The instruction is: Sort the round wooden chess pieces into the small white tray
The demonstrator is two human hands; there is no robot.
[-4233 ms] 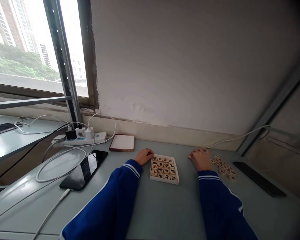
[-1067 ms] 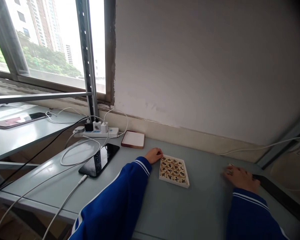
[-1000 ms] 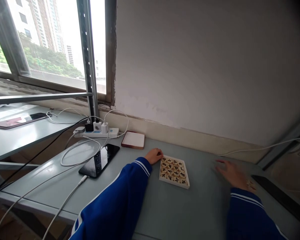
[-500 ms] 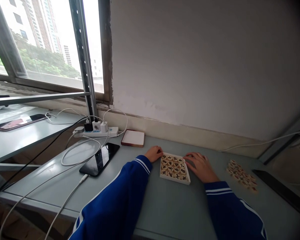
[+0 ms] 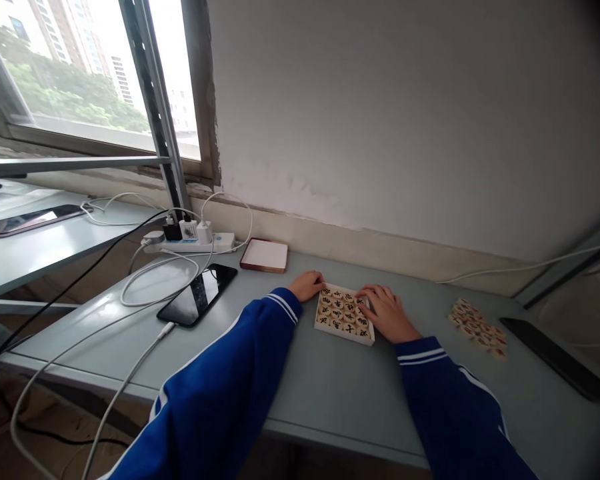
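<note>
Presently, the left hand (image 5: pixel 307 285) rests with bent fingers at the upper left corner of a shallow white square box (image 5: pixel 344 336), which lies slightly right of the frame's centre on a grey-green tabletop (image 5: pixel 330 393). In this box, round pale wooden discs with black characters (image 5: pixel 337 313) sit in rows. Whether the left hand grips the wall, I cannot tell. The right hand (image 5: pixel 387 313) lies over the box's upper right corner, its thumb and fingers apart; whether they hold a disc there is not clear. At the right of the frame, small wooden discs with reddish marks (image 5: pixel 477 327) are grouped near a long black flat bar (image 5: pixel 560 360).
</note>
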